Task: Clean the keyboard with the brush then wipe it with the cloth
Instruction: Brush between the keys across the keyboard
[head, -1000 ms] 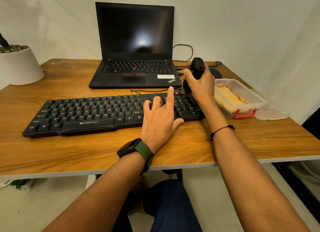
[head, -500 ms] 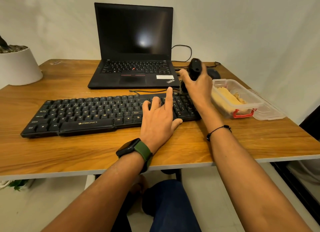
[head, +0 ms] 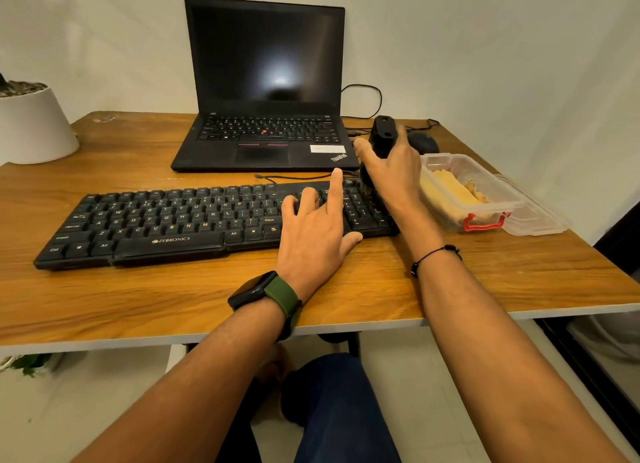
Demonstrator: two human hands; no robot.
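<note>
A long black keyboard [head: 166, 220] lies across the wooden desk. My left hand [head: 317, 230] rests flat on its right part, fingers spread over the keys. My right hand [head: 393, 171] grips a black brush [head: 381, 138] upright, its bristle end down on the keyboard's far right corner, over the number pad. A yellow cloth [head: 450, 194] lies folded inside a clear plastic box [head: 512, 199] just right of the keyboard.
An open black laptop [head: 266, 116] stands behind the keyboard, with a dark mouse [head: 424, 142] and cables to its right. The box's clear lid [head: 540, 220] lies beside the box near the desk's right edge. A white plant pot [head: 33, 126] sits far left.
The brush in my right hand has shifted slightly back along the keyboard's right end. My left hand stays pressed on the keys.
</note>
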